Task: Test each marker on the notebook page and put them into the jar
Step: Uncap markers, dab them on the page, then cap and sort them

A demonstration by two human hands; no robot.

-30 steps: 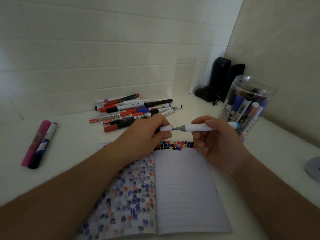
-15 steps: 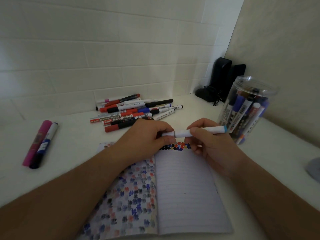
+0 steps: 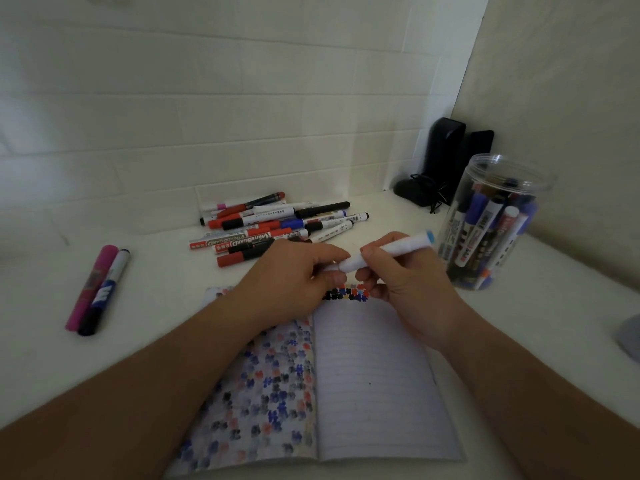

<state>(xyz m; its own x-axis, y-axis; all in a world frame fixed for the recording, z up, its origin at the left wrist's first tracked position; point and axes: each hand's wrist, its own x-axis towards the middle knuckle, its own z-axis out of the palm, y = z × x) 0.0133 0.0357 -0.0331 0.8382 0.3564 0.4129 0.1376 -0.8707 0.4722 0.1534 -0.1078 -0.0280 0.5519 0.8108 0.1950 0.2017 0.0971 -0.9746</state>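
Note:
A white marker (image 3: 398,250) with a light-blue end is held above the top edge of the open notebook (image 3: 374,375). My right hand (image 3: 405,282) grips its barrel, and my left hand (image 3: 298,282) pinches the cap end, which sits closed on the marker. The lined right page carries a tiny dot near its middle, and the left page is covered in coloured blots. A clear plastic jar (image 3: 491,223) with several markers standing in it is at the right. A pile of several markers (image 3: 277,226) lies behind my hands.
A pink marker (image 3: 91,287) and a blue-and-white marker (image 3: 105,292) lie side by side at the left. Two black speakers (image 3: 446,157) with a cable stand in the back corner. Tiled walls close off the back and right, and a grey object (image 3: 628,336) lies at the right edge.
The marker's grey tip was bare a second ago. My left hand has pushed the cap over it, and the marker now tilts upward toward the jar.

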